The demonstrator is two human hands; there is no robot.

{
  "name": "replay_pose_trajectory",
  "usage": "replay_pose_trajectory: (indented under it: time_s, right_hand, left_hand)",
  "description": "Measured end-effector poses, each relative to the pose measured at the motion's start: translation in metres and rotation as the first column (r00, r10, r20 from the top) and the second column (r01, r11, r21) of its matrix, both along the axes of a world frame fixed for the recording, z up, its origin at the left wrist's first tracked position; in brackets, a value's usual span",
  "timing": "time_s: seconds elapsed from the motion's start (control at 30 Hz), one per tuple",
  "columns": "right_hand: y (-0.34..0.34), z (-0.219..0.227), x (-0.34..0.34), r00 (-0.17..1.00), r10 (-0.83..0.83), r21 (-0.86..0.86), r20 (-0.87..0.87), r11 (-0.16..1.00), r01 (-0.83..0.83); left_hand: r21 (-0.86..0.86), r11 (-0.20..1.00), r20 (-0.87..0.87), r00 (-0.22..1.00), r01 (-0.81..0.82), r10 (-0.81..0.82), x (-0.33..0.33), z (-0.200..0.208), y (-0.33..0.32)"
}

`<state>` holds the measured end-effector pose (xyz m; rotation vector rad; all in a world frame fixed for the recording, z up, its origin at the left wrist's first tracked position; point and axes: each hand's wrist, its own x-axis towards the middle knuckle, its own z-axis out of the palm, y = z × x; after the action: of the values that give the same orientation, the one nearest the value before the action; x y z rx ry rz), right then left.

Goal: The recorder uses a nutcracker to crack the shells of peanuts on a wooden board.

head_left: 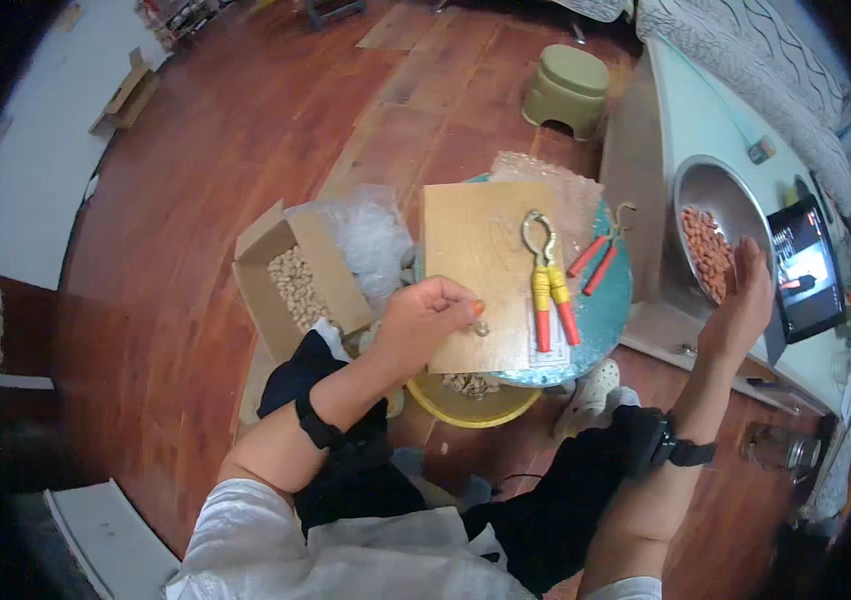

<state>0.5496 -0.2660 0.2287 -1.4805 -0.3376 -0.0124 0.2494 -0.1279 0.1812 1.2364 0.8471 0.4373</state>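
Over the lower left of a wooden board (466, 230), my left hand (418, 318) is closed in a pinch. At its fingertips is a reddish peanut kernel (478, 308), with a bit of shell (483, 328) just below. My right hand (743, 290) reaches to the near right side of a metal bowl (688, 185), fingers stretched along its inner edge beside shelled peanuts (708, 250). No thing shows in that hand. Plier-like crackers with yellow and red handles (552, 290) lie on the board; smaller red-handled pliers (601, 262) lie to their right.
A cardboard box (264, 245) of unshelled peanuts stands left, beside clear plastic wrap (371, 235). The board rests on a round teal stool top (606, 310), above a yellow basin (476, 418) with shells. On the right, a white cabinet (686, 90) carries the bowl and a tablet (808, 268).
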Motion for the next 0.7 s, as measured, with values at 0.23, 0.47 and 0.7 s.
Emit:
replay_pose_trajectory:
  time_s: [0.23, 0.47, 0.7]
  right_hand:
    - [0.007, -0.025, -0.031, 0.903, 0.141, -0.133, 0.406, 0.987, -0.094]
    - [0.010, -0.029, -0.057, 0.757, 0.249, -0.375, 0.604, 0.927, -0.006]
    - [0.013, -0.031, -0.059, 0.778, 0.238, -0.365, 0.582, 0.931, -0.011]
  left_hand:
    - [-0.156, 0.841, 0.089, 0.856, 0.518, -0.510, -0.014, 0.002, -0.011]
    - [-0.276, 0.440, -0.080, 0.436, 0.854, -0.896, -0.031, -0.020, -0.036]
    - [0.192, 0.674, -0.416, 0.681, 0.713, -0.602, -0.037, -0.054, -0.044]
